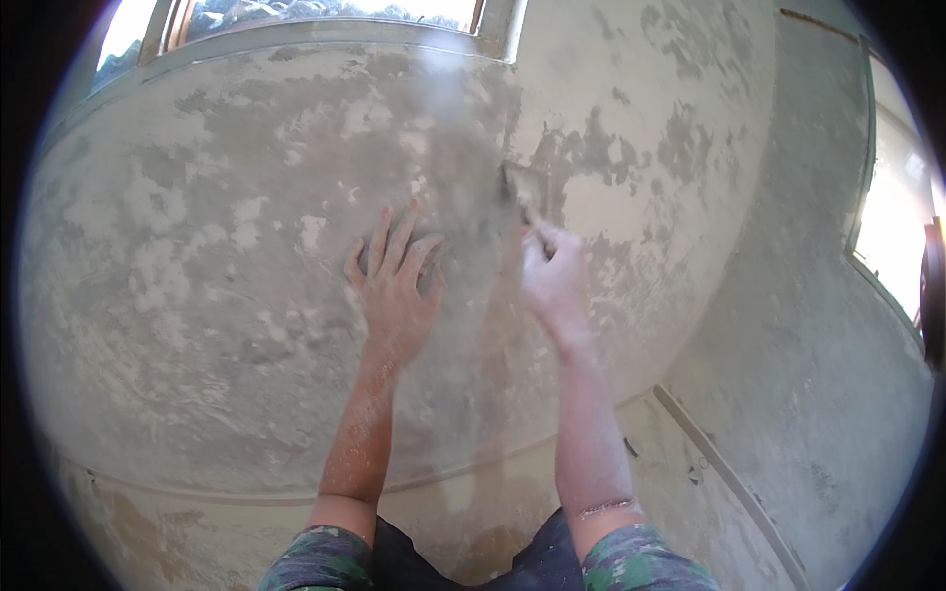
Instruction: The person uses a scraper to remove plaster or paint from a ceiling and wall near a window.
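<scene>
My right hand grips a scraper, its blade against the patchy grey-and-white plastered wall. Motion and pale dust blur the tool, so its exact shape is hard to make out. To the left, my left hand rests on the same wall with fingers spread and holds nothing. Dust coats both forearms. Around the scraper, darker grey areas meet lighter patches of coating.
A window with a pale sill is set above the hands. On the right, a side wall meets this one at a corner and has a bright opening. Baseboard strips edge the dusty floor, where small debris lies.
</scene>
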Motion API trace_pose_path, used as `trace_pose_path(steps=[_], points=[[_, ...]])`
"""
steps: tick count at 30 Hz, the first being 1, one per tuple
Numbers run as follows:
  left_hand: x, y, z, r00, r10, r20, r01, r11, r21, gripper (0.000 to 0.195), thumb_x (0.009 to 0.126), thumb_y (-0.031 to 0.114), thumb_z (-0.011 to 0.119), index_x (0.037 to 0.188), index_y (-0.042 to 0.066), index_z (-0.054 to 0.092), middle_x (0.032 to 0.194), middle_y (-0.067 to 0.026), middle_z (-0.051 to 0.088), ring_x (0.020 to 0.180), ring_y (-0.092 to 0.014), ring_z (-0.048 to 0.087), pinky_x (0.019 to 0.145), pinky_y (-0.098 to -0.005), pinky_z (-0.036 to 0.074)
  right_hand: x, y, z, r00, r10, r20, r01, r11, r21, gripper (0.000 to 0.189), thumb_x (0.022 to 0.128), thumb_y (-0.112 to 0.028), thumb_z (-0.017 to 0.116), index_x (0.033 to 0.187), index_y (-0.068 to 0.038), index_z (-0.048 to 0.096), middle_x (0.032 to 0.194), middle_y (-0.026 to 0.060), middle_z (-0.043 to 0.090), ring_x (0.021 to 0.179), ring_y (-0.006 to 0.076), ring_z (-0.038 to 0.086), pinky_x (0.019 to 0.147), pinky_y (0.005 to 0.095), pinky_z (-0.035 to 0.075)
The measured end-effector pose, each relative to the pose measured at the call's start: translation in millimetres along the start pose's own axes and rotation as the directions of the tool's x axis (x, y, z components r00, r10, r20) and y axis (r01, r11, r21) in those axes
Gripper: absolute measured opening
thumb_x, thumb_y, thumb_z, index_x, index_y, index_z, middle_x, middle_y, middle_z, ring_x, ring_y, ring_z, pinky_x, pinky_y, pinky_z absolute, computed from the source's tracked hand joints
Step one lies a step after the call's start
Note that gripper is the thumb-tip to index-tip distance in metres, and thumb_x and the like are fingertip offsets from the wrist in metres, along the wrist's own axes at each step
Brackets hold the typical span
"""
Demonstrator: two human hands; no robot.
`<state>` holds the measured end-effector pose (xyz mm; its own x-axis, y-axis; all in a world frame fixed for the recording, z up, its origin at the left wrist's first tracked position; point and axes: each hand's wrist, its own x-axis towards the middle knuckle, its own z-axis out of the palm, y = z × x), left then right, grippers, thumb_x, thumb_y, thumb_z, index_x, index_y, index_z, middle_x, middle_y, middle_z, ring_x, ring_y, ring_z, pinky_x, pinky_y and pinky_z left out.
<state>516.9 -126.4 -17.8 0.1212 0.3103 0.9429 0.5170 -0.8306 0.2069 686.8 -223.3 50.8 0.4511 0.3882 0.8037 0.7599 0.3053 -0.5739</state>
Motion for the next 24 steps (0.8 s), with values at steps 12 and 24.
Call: trace_pose_path(steps=[12,24], points=[[-3.3,-0.5,4.4,0.999,0.005,-0.035,-0.006,1.000,-0.005,0.036,0.092,0.013,0.073,0.127,0.021,0.068,0.169,0.0015,0.044,0.160,-0.025,0.029,0.127,-0.0488,0.016,12.9,-19.5,-8.5,0.990,0.138,0.011,-0.138,0.990,0.022,0.039,0.105,-0.015,0.061,0.137,0.007,0.066,0.087,0.0241,0.074,0.077,0.0232,0.069,0.075,0.0391,0.052],[0.5,-6.5,-8.0,1.000,0.025,0.014,-0.025,0.998,-0.051,0.034,0.094,0.009,0.072,0.126,0.022,0.070,0.168,0.0031,0.045,0.160,-0.023,0.030,0.124,-0.0476,0.019,19.1,-9.5,-1.1,0.998,-0.053,-0.045,0.049,0.996,-0.073,0.039,0.105,-0.014,0.060,0.137,0.009,0.065,0.093,0.0261,0.075,0.082,0.0297,0.073,0.078,0.0388,0.054]])
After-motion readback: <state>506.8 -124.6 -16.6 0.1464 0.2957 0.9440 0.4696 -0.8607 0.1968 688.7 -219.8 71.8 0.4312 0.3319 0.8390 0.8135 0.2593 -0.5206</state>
